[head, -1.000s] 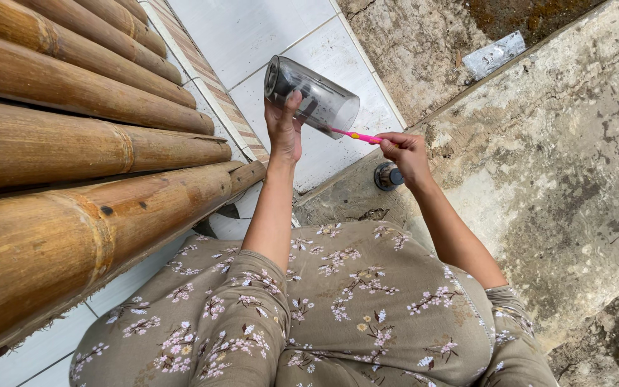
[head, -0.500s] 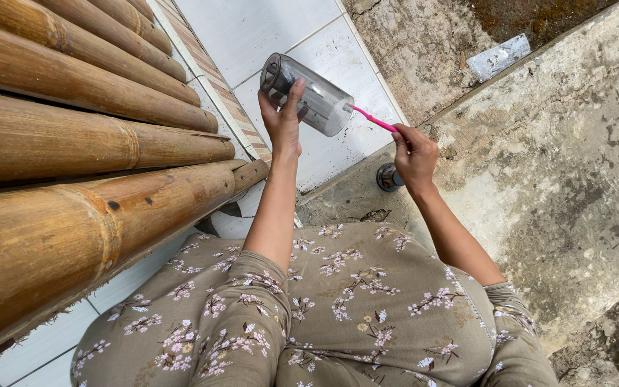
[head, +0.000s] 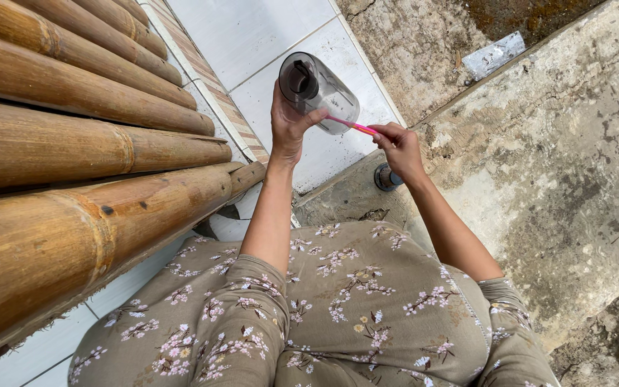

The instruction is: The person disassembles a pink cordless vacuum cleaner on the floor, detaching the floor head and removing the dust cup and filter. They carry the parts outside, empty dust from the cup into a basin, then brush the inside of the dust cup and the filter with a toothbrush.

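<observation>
While the left hand (head: 289,125) grips the clear jug (head: 318,89), it's now tipped further vs. a sec ago, and the pink brush (head: 352,126), pinched in the right hand (head: 397,147), pokes deeper inside, so scrubbing's underway. Head view only: white tile floor (head: 266,36), rough concrete (head: 560,172), bamboo bench (head: 73,165).

Soft even daylight, faint shadows, sharp focus

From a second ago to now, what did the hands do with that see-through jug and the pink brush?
The right hand pushed the pink brush further into the clear jug; earlier it sat just outside the rim. The left hand tilted the jug a little. Both hands kept their grip, and the bamboo poles stayed put.
</observation>
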